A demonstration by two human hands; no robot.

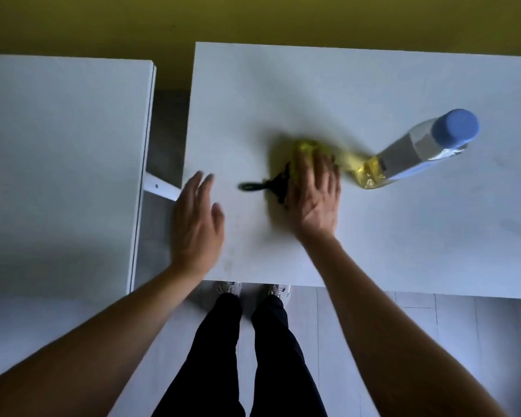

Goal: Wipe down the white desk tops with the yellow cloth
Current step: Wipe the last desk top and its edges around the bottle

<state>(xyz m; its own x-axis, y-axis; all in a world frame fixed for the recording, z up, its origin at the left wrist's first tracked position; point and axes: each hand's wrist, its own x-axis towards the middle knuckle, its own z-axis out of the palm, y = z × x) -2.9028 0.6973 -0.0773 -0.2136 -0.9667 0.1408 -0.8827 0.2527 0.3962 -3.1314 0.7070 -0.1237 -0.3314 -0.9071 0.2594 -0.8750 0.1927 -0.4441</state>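
The yellow cloth lies bunched on the right white desk, blurred by motion. My right hand lies flat on top of it with fingers spread, pressing it against the desk top. My left hand hovers open over the desk's near left corner, fingers relaxed, holding nothing. A second white desk stands to the left, separated by a gap.
A black handled tool lies on the desk, partly under the cloth and my right hand. A clear bottle with a blue cap stands just right of the cloth. A yellow wall runs behind the desks. My legs and shoes show below the desk edge.
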